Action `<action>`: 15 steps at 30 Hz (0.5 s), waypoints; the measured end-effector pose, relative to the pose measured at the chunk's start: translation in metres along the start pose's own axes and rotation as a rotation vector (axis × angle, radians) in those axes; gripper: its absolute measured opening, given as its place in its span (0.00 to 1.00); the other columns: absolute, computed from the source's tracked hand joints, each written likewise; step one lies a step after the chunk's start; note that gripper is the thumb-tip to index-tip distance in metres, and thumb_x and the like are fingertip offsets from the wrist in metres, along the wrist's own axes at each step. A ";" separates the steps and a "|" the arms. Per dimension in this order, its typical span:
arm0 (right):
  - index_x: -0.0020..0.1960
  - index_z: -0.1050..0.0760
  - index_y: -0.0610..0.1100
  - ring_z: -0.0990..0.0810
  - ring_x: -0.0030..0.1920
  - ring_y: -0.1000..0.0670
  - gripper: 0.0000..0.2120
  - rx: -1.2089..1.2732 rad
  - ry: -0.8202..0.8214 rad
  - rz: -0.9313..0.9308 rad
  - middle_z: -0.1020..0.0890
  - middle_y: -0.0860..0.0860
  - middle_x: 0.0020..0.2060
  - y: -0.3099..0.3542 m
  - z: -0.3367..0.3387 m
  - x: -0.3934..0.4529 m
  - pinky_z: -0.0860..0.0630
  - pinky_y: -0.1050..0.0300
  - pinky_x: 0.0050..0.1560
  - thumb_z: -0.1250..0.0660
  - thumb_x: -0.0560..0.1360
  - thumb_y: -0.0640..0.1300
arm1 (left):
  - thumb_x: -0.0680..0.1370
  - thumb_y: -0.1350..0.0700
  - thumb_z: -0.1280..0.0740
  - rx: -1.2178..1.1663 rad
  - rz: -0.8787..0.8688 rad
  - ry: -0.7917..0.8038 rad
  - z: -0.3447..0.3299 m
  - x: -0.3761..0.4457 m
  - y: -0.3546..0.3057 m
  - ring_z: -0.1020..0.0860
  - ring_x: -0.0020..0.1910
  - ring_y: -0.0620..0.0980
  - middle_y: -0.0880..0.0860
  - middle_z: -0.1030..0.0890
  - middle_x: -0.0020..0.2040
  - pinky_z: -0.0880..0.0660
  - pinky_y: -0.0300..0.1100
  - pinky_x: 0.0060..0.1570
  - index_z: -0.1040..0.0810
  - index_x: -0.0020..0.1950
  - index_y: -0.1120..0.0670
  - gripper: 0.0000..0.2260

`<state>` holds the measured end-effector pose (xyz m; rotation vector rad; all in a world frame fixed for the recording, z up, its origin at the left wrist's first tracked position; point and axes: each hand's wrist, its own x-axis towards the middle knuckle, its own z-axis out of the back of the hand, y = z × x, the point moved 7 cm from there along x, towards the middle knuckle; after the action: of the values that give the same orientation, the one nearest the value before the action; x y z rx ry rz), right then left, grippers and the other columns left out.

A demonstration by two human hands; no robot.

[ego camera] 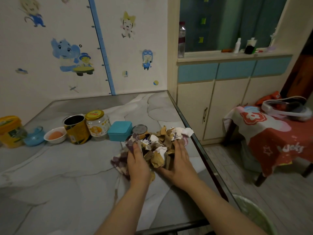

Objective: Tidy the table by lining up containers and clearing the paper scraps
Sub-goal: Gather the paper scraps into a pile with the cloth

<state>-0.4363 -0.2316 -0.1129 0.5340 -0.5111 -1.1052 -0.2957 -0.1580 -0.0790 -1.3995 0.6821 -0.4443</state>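
Observation:
A heap of brown and white paper scraps [160, 146] lies near the right edge of the grey marble table [67, 175]. My left hand [138, 160] presses a purple-and-white cloth [121, 162] against the heap's left side. My right hand [177, 160] cups the heap's right side, fingers fairly straight. Behind stands a row of containers: a yellow tub [10, 131], a blue glass dish [34, 135], a white bowl [55, 134], an open yellow can [77, 128], a yellow-lidded jar [96, 122], a teal tin [120, 130] and a small metal-lidded can [139, 129], partly hidden by scraps.
A pale bin [254, 216] stands on the floor just below the table's right front corner. Past the right edge are cream cabinets [211, 106] and a small table with a red cloth [271, 141]. The wall runs along the table's back.

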 end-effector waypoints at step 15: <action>0.77 0.69 0.54 0.66 0.76 0.52 0.63 -0.069 0.067 0.046 0.66 0.55 0.77 -0.004 0.021 -0.015 0.58 0.44 0.77 0.28 0.62 0.69 | 0.81 0.41 0.47 -0.335 -0.074 -0.124 0.032 0.032 -0.016 0.28 0.65 0.49 0.49 0.25 0.66 0.33 0.42 0.59 0.31 0.72 0.50 0.22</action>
<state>-0.4573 -0.2219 -0.1010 0.4950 -0.4239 -1.0543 -0.2490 -0.1575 -0.0681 -1.7573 0.6242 -0.3065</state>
